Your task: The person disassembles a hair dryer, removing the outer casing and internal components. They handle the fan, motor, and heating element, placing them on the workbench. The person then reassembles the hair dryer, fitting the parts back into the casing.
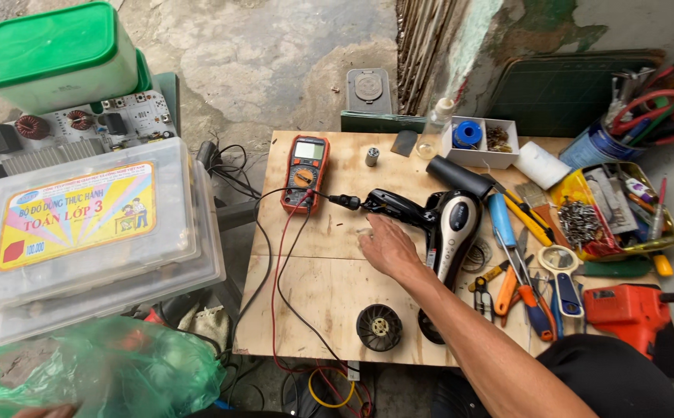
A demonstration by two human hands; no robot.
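My right hand point(387, 246) lies palm down on the plywood tabletop point(314, 294), fingers pointing left and stretched out flat, with nothing visibly in its grip. It rests just in front of the handle of a black and silver hair dryer point(451, 220) that lies on its side. An orange multimeter point(306, 172) sits to the upper left, and its red and black leads point(279, 263) trail off the table's front edge. A black round fan grille point(379, 327) sits near the front edge below my forearm. Only a sliver of what may be my left hand point(39, 411) shows under a green bag.
Right of the dryer lie pliers, screwdrivers and cutters point(523, 271), an orange drill point(631, 310) and a yellow tray point(585, 190) of screws. A white box point(480, 143) and a tin of tools point(596, 143) stand behind. Stacked plastic boxes point(82, 232), a circuit board point(74, 128) and a green bag point(97, 371) fill the left.
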